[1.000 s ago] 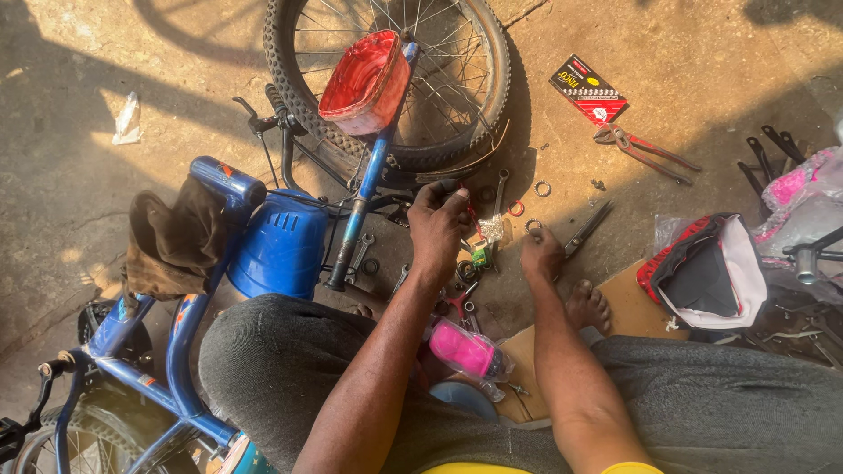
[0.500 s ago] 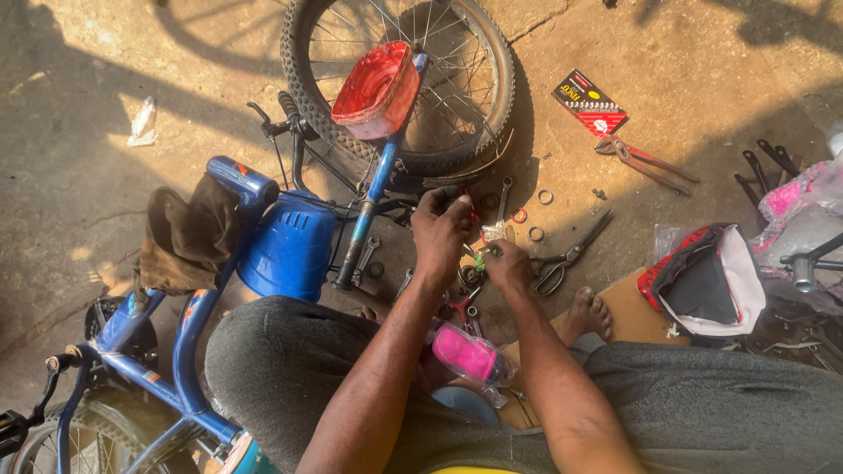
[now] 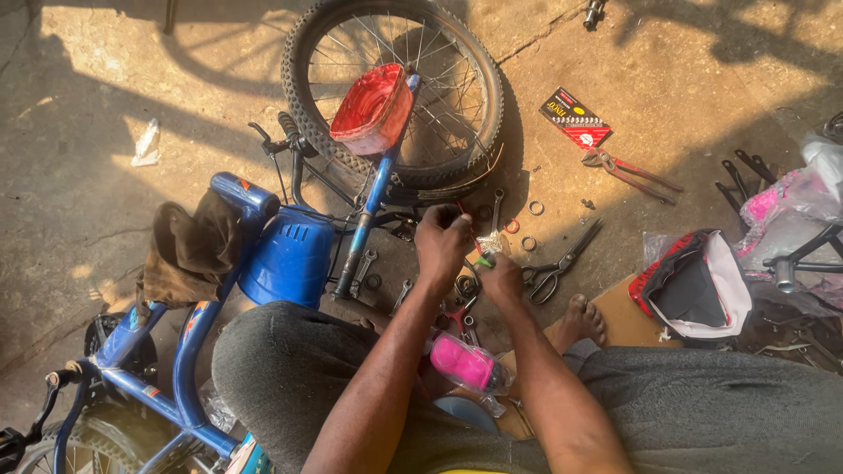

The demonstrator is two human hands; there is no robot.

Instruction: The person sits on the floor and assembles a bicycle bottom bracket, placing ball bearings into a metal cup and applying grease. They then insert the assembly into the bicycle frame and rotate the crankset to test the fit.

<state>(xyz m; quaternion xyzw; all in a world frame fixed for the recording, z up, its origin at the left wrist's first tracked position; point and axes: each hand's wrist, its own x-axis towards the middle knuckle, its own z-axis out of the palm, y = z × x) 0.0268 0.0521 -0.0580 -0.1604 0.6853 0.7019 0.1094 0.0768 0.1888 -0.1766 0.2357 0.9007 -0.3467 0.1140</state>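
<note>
Outdoor work area, viewed from above; bare, cracked concrete ground (image 3: 114,79), sunlit at top and right, crossed by broad shadows.

Left hand (image 3: 442,244): fingers curled, pinching a thin red-handled tool (image 3: 471,235) at its upper end; whether the grip is firm cannot be told. Right hand (image 3: 502,279): fingers closed around a small green-tipped piece (image 3: 484,261), just beside the left hand, both low over the ground between the knees. Small clear wrapper (image 3: 489,243) touching or just above the right fingers; exact contact not discernible.

Blue bicycle frame (image 3: 193,351) lying at left, with blue chain guard (image 3: 290,259) and dark brown saddle (image 3: 189,250) beside it. Spoked wheel (image 3: 457,96) flat on the ground at top centre, a red plastic tub (image 3: 373,107) resting on the blue fork over it. Black brake lever and handlebar grip (image 3: 285,136) just left of the wheel.

Scattered on the ground near the hands: open-ended spanner (image 3: 497,209), metal rings (image 3: 536,208), black-handled scissors (image 3: 558,263), further spanners (image 3: 364,268) by the fork. Well apart, upper right: red-and-black card packet (image 3: 575,118) with red-handled pliers (image 3: 628,171) just below it.

Right side: red-and-white bag (image 3: 702,290) with dark lining, open, on a strip of brown cardboard (image 3: 628,320); pink-and-clear plastic bags (image 3: 790,211) and black metal parts (image 3: 742,171) at the edge. Bare foot (image 3: 581,320) on the cardboard; grey trouser legs (image 3: 290,369) in the foreground, a pink wrapped bundle (image 3: 465,362) between them.
</note>
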